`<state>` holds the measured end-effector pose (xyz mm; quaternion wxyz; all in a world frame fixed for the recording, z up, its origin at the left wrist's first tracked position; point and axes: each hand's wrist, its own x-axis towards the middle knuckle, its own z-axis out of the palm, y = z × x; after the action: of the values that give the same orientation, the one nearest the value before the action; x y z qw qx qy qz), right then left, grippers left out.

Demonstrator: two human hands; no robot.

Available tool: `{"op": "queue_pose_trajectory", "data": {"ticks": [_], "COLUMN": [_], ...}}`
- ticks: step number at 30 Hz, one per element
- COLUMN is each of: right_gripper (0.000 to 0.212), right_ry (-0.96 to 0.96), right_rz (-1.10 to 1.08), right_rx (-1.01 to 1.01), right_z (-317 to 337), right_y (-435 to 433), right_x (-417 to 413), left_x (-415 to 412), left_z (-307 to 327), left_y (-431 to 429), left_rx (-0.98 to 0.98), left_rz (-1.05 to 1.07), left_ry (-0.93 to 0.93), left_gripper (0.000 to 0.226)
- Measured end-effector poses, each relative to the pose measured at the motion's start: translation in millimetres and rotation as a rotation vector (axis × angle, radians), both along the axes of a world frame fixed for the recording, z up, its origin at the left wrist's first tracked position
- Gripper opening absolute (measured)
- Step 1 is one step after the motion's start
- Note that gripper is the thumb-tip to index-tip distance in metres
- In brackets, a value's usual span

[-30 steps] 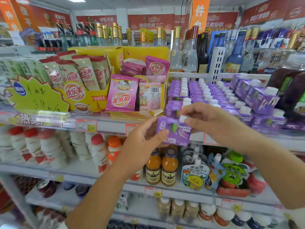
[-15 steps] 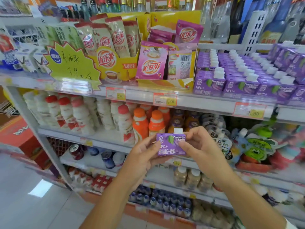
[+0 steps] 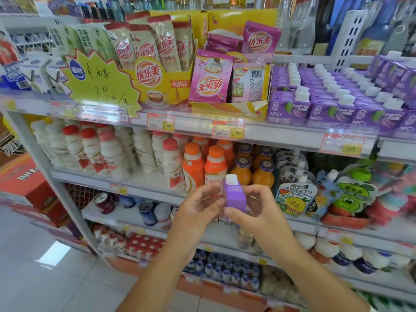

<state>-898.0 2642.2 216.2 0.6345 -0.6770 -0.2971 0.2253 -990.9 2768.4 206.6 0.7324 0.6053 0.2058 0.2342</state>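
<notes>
Now small purple cardboard carton [image 3: 234,200], white cap, pinched by left hand [image 3: 199,207], right hand [image 3: 255,209] fingers; I judge light, dentable: grip flat sides.

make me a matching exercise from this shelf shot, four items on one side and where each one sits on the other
Items
1 purple carton
2 orange-capped bottle
3 yellow star sign
4 pink sachet

Places
a at the front of the upper shelf
b in the yellow display box
c between left hand and right hand
d on the lower shelf

Pairs: 1-c, 2-d, 3-a, 4-b
</notes>
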Motion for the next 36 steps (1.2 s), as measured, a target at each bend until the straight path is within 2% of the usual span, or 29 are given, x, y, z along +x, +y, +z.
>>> {"op": "queue_pose_trajectory", "data": {"ticks": [2,5,8,13,20,22,25,27,29,33,36], "right_gripper": [0.032,0.030,0.027,0.023,0.021,0.029,0.060,0.071,0.067,0.054,0.044], "right_ry": [0.092,0.138,0.009,0.086,0.099,0.099,0.087,0.053,0.039,0.170,0.326], "right_rz": [0.055,0.070,0.008,-0.059,-0.149,-0.143,-0.047,-0.029,-0.005,0.127,0.164], "right_rx": [0.082,0.135,0.034,0.045,0.108,0.114,0.062,0.019,-0.003,0.037,0.083], "right_z": [1.4,-2.5,-4.3,-4.7,-6.1,-8.5,-11.3,-11.2,-9.7,-11.6,-14.0], "right_y": [-4.1,-7.9,-11.5,-15.2,-16.2,-16.8,-19.4,-21.2,-23.8,-31.1,-32.8], "right_x": [-2.8,-5.7,-0.8,9.1,4.8,0.6,-5.4,-6.0,-4.1,-0.9,-2.0], "left_x": [0.8,1.0,-2.8,-11.7,-6.6,-5.5,-6.1,-7.9,-8.4,-3.7,-3.2], "left_z": [-1.9,-3.4,-2.5,-1.1,-5.7,-5.3,-6.2,-5.7,-5.9,-8.6,-7.1], "left_y": [1.0,-3.8,-3.1,0.5,-9.0,-11.8,-13.9,-16.6,-18.3,-11.0,-7.7], "left_rx": [-0.008,-0.125,-0.173,-0.185,-0.176,-0.167,-0.145,-0.124,-0.092,0.042,0.083], "left_rz": [-0.073,-0.150,-0.160,-0.234,-0.101,-0.077,-0.073,-0.106,-0.125,-0.104,-0.220], "left_ry": [0.055,0.051,-0.007,-0.010,0.000,-0.015,-0.035,-0.029,-0.014,0.078,0.127], "left_gripper": [0.050,0.044,0.038,0.041,0.030,0.028,0.027,0.031,0.036,0.052,0.044]}}
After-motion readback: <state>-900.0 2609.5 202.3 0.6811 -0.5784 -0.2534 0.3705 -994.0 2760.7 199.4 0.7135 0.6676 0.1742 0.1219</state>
